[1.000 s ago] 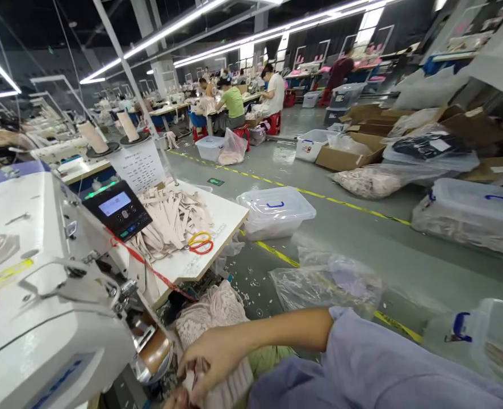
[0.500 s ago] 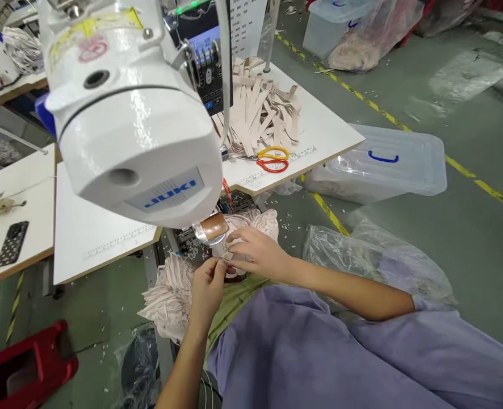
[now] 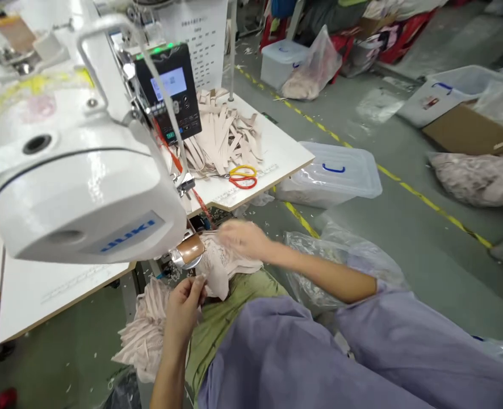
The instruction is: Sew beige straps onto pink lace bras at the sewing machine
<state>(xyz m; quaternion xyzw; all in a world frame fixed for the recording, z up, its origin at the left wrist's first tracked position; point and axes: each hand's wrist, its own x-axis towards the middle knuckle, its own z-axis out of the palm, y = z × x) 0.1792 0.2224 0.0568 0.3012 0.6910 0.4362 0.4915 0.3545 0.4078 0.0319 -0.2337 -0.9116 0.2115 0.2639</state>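
Note:
A pale pink lace garment (image 3: 215,270) lies over my lap beside the head of a white sewing machine (image 3: 89,193). My left hand (image 3: 185,301) pinches the garment's left edge between thumb and finger, just below the machine's round metal and brown end (image 3: 189,251). Over the garment's upper right part is my right hand (image 3: 245,240), smeared by motion, so its fingers and anything in them cannot be made out. More pale lace pieces (image 3: 143,335) hang bunched left of my left forearm.
Beige fabric strips (image 3: 230,133) are heaped on the white table (image 3: 283,147), with red and yellow scissors (image 3: 243,177) in front. A control panel (image 3: 170,94) stands beside the machine. A lidded clear bin (image 3: 332,173) and plastic bags (image 3: 315,272) lie on the floor to the right.
The view has swung right, so the machine and table sit further left. My right hand has moved from beside the left fingertips up and away over the garment, more of which now shows.

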